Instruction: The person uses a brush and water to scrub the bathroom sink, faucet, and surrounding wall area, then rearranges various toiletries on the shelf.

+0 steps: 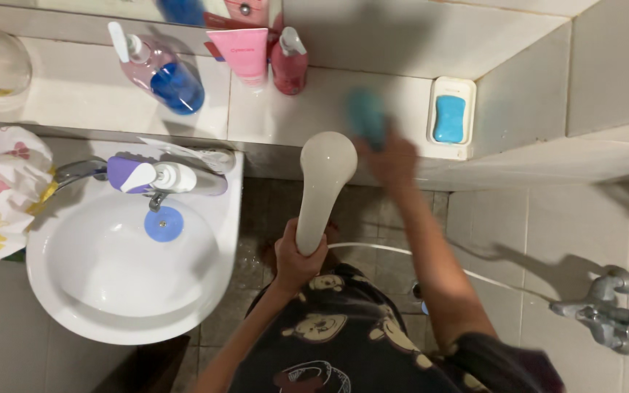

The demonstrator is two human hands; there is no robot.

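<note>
My left hand (296,258) grips the white plastic shower head (323,182) by its handle, my right hand (391,160) clutching a blurred teal scrubbing sponge (368,116) against the white tiled ledge (314,109).

A white tiled shelf (314,109) carries a blue pump bottle (165,73), pink tube (240,52), red bottle (290,64) and soap dish (451,116).
</note>
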